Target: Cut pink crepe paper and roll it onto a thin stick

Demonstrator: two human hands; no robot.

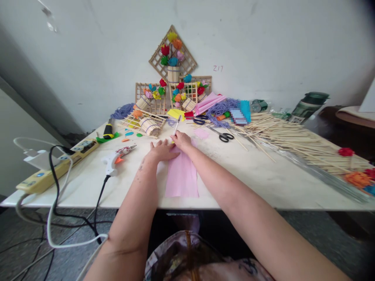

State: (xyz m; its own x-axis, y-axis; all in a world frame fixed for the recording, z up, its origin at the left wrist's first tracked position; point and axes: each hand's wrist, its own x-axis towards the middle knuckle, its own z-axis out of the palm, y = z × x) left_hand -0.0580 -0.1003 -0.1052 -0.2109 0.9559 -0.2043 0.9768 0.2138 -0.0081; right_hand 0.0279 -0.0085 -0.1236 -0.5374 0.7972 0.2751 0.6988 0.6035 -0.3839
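Note:
A strip of pink paper (181, 175) lies flat on the white table, its near end close to the front edge. My left hand (164, 150) rests on the upper left part of the strip with its fingers spread. Closed around a slim white pen (177, 126) is my right hand (181, 140), at the far end of the strip. A bit of yellow shows between the two hands. The pen's lower tip is hidden by my fingers.
A glue gun (111, 163) and a power strip (38, 177) with cables lie at the left. Black scissors (225, 137) and many wooden sticks (281, 136) are at the right. Stick lattices (155, 107) with paper flowers stand along the wall.

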